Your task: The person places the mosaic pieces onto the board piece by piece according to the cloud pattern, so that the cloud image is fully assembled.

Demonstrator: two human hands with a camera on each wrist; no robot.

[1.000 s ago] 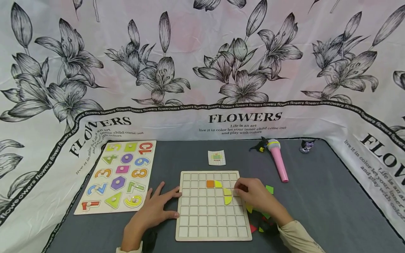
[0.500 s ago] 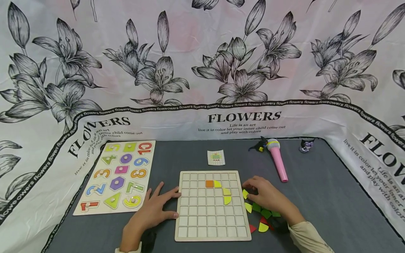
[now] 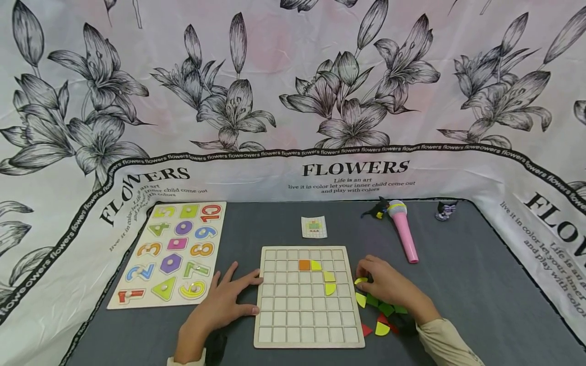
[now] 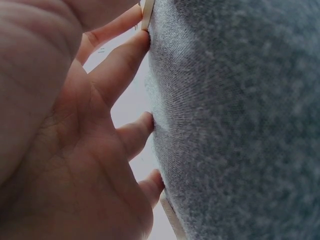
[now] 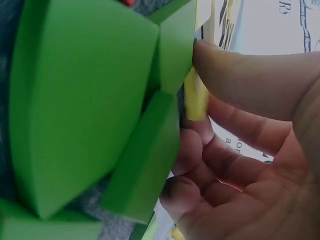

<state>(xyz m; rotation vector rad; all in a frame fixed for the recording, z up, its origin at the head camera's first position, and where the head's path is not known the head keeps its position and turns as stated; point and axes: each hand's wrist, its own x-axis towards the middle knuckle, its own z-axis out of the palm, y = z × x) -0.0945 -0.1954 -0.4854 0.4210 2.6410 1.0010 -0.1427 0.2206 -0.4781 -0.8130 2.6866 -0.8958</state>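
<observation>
A wooden grid board (image 3: 293,320) lies on the dark cloth, with an orange square (image 3: 304,265) and a few yellow pieces (image 3: 330,289) in its cells. Spread along its left edge, my left hand (image 3: 224,300) touches the rim with thumb and fingertips; the left wrist view shows its palm and straight fingers. Just right of the board, my right hand (image 3: 389,284) pinches a yellow quarter-circle piece (image 3: 360,280). In the right wrist view this yellow piece (image 5: 196,100) sits between thumb and fingers, beside large green blocks (image 5: 90,100).
Loose green (image 3: 386,308), red (image 3: 366,330) and yellow pieces (image 3: 382,329) lie right of the board, partly under the right forearm. A number puzzle (image 3: 167,277) stands left. Behind are a small pattern card (image 3: 314,227), a pink toy microphone (image 3: 405,236) and small figurines (image 3: 445,210).
My right hand has moved right, from the board's upper right edge to the loose pieces. It has taken hold of a yellow quarter-circle, which now tilts. The left hand stays put.
</observation>
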